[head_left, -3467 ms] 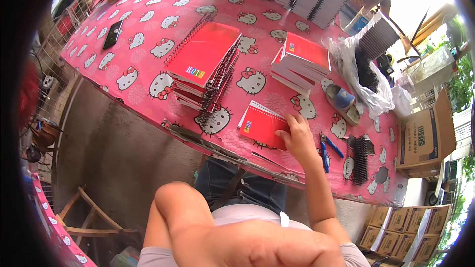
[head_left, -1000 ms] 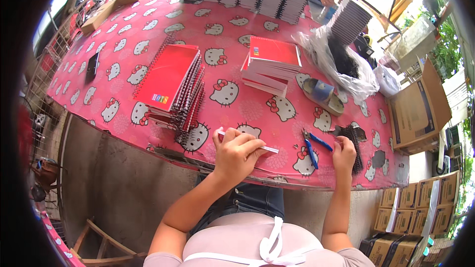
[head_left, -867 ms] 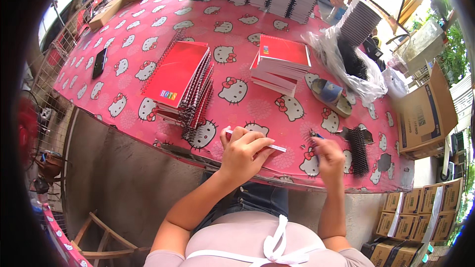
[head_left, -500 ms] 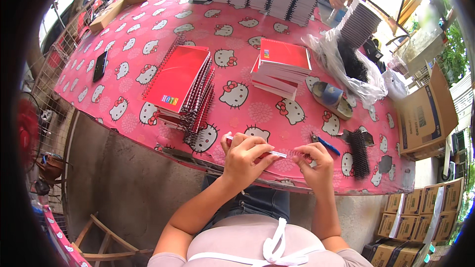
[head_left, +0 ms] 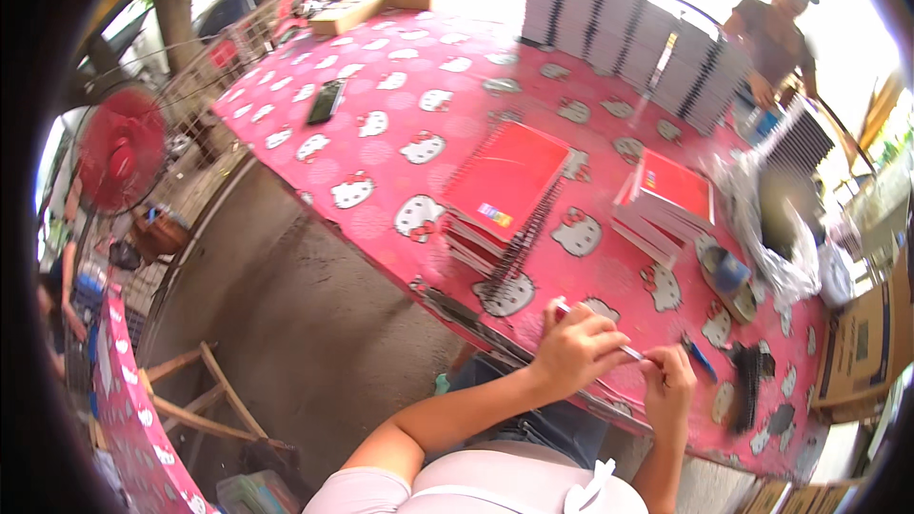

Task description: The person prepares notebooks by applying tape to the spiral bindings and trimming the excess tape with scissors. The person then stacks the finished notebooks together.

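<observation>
thin white strip [head_left: 624,350] sits pinched between the fingers of the left hand [head_left: 576,352] and right hand [head_left: 669,388] over the tabletop's [head_left: 381,148] near edge, seemingly mid-handling beside the blue pen [head_left: 703,360], needing a steady two-handed grip next.

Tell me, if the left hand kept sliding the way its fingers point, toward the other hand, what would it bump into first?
Probably the right hand: the left hand points along the thin white strip held between them. Depth is hard to judge.
</observation>
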{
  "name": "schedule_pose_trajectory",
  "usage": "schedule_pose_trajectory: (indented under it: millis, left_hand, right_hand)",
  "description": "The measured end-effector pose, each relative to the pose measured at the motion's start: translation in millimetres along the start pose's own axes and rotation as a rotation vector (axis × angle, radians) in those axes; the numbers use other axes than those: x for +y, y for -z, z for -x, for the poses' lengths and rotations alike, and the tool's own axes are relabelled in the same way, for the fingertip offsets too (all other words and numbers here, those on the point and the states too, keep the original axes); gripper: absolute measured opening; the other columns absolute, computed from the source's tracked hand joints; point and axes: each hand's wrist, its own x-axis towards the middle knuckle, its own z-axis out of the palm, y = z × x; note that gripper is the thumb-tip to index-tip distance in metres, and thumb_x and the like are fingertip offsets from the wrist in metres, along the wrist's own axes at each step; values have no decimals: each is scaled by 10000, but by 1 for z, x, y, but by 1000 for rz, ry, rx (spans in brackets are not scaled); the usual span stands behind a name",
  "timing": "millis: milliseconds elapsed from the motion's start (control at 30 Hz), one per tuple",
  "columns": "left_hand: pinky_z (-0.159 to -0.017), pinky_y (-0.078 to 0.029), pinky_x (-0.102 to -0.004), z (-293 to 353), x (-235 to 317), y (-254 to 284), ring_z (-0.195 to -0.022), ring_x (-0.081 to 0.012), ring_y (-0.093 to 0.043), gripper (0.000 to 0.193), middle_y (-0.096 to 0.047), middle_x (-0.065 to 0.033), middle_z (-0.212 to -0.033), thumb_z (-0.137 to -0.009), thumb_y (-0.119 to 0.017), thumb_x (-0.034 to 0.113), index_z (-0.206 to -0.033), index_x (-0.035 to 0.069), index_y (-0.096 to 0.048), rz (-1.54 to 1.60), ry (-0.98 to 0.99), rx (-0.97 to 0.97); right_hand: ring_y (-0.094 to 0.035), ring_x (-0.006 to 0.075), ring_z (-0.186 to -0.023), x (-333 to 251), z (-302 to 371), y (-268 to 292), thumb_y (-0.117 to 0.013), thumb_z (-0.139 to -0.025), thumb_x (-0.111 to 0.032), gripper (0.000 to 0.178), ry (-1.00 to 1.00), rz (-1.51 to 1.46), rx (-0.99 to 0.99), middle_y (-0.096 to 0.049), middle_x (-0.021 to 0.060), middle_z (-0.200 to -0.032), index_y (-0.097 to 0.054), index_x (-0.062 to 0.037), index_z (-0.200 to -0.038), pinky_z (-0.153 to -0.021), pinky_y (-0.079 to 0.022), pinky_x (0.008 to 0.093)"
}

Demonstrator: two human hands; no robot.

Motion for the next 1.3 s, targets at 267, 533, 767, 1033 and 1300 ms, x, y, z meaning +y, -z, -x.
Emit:
schedule_pose_trajectory:
  millis: [267,533,767,1033,1300]
  left_hand:
    - [-910,-251,-417,10,-4,-3,-921,-112,-530,200,-648,87,-894,-742,-760,307,-910,199,-737,27,8,1]
    - [-909,-251,-408,7,-4,-3,-920,-109,-533,210,-650,87,-884,-743,-760,305,-922,199,-737,27,-14,12]
    - [-921,-249,-403,12,-4,-2,-913,-112,-537,205,-658,86,-894,-751,-753,303,-928,200,-741,34,-13,-6]
    - [-951,-248,-420,17,-6,0,-931,-110,-540,252,-661,86,-917,-748,-755,292,-979,193,-732,24,-29,-15]
    - [-972,-251,-441,14,-6,-8,-1001,-145,-545,515,-653,48,-1006,-710,-789,308,-1188,199,-631,2,4,-18]
  right_hand:
    - [-563,263,-705,-22,-11,-3,-703,-799,-77,179,122,94,-49,-565,127,-855,-594,-6,-922,-583,-441,340]
    - [-558,279,-710,-38,-12,-9,-708,-777,-62,165,47,102,92,-558,132,-839,-600,0,-887,-619,-448,361]
    - [-552,283,-652,-43,-12,-9,-688,-793,-63,101,69,101,60,-548,121,-756,-613,-6,-827,-596,-442,370]
    - [-607,326,-793,22,-30,14,-643,-813,-32,42,126,148,45,-614,148,-837,-614,-9,-833,-725,-466,392]
    - [-616,399,-922,192,-77,90,-739,-727,-152,365,-104,564,264,-641,219,-938,-611,42,-1009,-838,-472,450]
